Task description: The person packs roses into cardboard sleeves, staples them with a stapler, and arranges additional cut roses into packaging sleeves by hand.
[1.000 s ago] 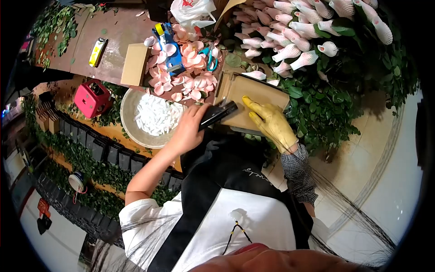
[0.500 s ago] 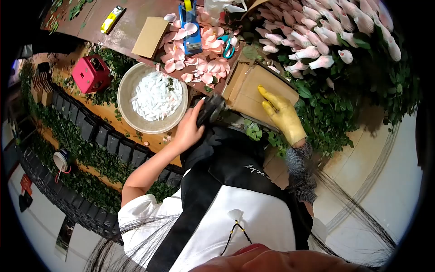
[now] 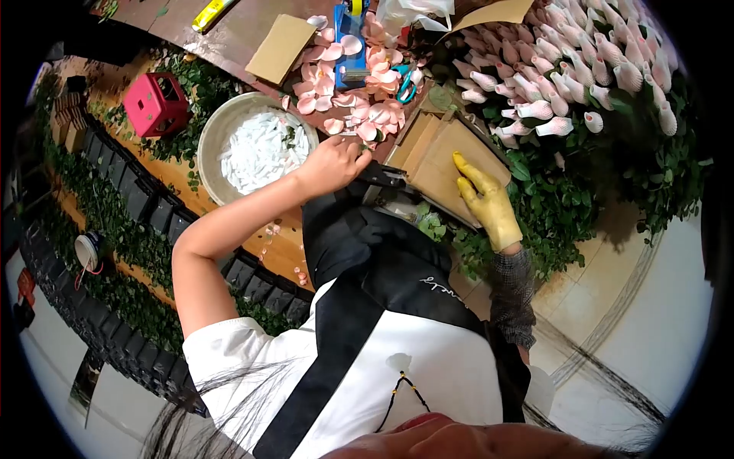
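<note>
A black tool [image 3: 382, 175] lies beside the left end of a cardboard-lined tray [image 3: 451, 157]. My bare left hand [image 3: 335, 164] is closed at the tool's near end, its fingers partly hiding the grip. My right hand [image 3: 493, 208], in a yellow glove, lies on the brown cardboard in the tray with thumb and forefinger apart; its other fingers are hard to make out. Left of the tool stands a round bowl [image 3: 210, 157] of small white pieces. Pink petals [image 3: 378, 118] are spread just beyond my left hand.
Blue tape dispenser [image 3: 350, 57], teal scissors [image 3: 407, 83], cardboard block [image 3: 280, 49] and yellow packet [image 3: 212, 14] are on the table. Netted pink roses [image 3: 581, 73] with leafy stems fill the right. A pink stool [image 3: 157, 105] and leaf-covered black rack [image 3: 130, 191] are at left.
The view has shifted, so the table items appear farther right. My left hand has turned, with its elbow farther out, and the black tool points differently. My gloved hand still rests on the cardboard.
</note>
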Action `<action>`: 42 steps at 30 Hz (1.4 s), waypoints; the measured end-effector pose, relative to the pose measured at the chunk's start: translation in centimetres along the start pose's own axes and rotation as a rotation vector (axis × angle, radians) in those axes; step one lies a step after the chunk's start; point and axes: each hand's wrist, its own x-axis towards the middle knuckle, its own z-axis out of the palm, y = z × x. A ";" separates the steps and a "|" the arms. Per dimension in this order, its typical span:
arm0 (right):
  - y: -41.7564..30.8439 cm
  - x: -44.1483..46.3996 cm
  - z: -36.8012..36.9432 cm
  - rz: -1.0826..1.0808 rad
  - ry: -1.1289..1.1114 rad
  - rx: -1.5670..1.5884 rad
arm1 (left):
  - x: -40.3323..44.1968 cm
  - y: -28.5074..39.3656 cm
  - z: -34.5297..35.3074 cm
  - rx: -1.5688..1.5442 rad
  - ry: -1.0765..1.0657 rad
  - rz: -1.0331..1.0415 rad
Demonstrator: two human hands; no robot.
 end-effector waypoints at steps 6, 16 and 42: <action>0.2 0.1 0.6 -0.098 0.126 0.009 | 0.6 0.0 -3.2 0.177 0.157 0.236; -0.4 0.4 0.1 -0.055 0.117 0.031 | 2.4 0.7 -4.9 0.242 -0.006 0.282; -1.6 0.5 0.2 0.115 0.114 0.013 | 3.0 -6.9 -3.6 0.055 -0.156 0.213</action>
